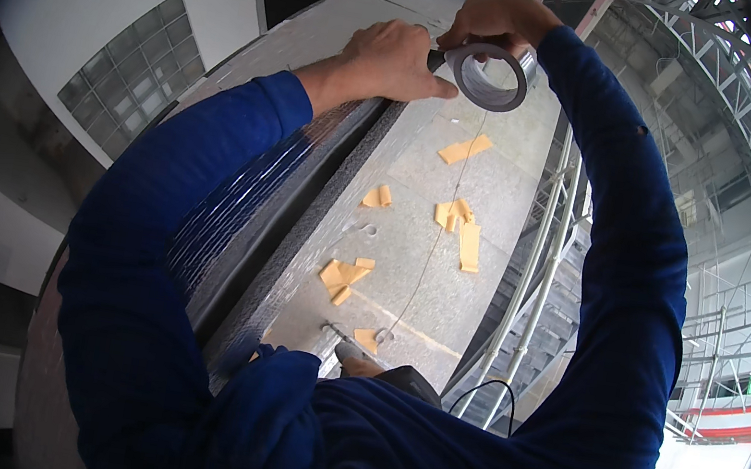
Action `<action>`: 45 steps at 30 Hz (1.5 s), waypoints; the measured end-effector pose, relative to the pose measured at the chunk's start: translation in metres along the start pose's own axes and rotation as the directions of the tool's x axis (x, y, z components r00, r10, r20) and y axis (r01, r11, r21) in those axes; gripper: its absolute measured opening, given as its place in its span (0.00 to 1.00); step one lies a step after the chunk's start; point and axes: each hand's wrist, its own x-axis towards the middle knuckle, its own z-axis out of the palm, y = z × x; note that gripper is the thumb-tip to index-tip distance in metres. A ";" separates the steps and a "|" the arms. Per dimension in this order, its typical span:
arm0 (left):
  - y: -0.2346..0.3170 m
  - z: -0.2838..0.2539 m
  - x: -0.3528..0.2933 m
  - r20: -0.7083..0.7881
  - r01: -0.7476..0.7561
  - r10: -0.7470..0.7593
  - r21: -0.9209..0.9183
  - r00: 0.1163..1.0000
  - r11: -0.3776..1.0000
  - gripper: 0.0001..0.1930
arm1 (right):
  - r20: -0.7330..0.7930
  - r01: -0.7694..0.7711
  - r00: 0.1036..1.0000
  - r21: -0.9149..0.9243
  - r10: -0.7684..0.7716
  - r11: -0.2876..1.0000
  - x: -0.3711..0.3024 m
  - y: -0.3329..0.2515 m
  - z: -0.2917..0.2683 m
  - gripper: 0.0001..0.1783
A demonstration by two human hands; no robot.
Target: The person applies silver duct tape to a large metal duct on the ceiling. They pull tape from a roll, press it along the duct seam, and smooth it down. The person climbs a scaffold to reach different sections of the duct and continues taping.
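Note:
A roll of grey tape (494, 107) is held in my right hand (495, 21), whose fingers curl over its upper side. My left hand (384, 59) reaches in from the left, its thumb and fingers closed on a short dark strip of tape (435, 60) beside the roll. Below both hands runs a long foil-covered panel (258, 178) with a shiny, wrinkled surface. Along it lie a black channel (284, 226) and a dark grey, rough-edged strip (328, 194). The fingertips of my right hand are partly hidden by the roll.
Crumpled yellow paper pieces (471, 246) are scattered on the grey floor (409, 269) far below, with a thin cable across it. Scaffold poles (542, 259) and stairs stand to the right. A tool with a metal tip (334, 330) shows near my body. A gridded window (133, 67) is at left.

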 end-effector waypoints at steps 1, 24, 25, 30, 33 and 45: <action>0.001 0.001 0.000 0.002 0.007 -0.007 -0.005 1.000 1.000 0.37 | -0.002 -0.007 1.000 0.011 0.007 1.000 0.000 0.001 0.001 0.16; 0.004 0.010 0.025 -0.244 -0.108 0.139 0.135 0.960 0.985 0.15 | -0.023 0.021 1.000 -0.025 -0.021 0.999 -0.014 0.001 0.002 0.18; 0.003 0.012 0.026 -0.259 -0.109 0.141 0.133 0.956 0.985 0.15 | -0.023 0.021 1.000 -0.022 -0.021 1.000 -0.014 0.002 0.002 0.18; 0.002 0.013 0.028 -0.215 -0.088 0.116 0.135 0.970 0.987 0.16 | -0.061 0.039 0.997 0.013 -0.038 0.999 -0.015 0.009 0.004 0.20; 0.001 0.010 0.028 -0.203 -0.097 0.118 0.111 0.972 0.989 0.14 | -0.061 0.013 0.998 0.006 -0.012 1.000 -0.014 0.011 0.005 0.22; -0.006 0.006 0.032 -0.115 -0.106 0.128 0.182 0.985 0.978 0.22 | -0.061 0.104 0.993 0.096 -0.099 0.990 -0.014 0.027 0.006 0.25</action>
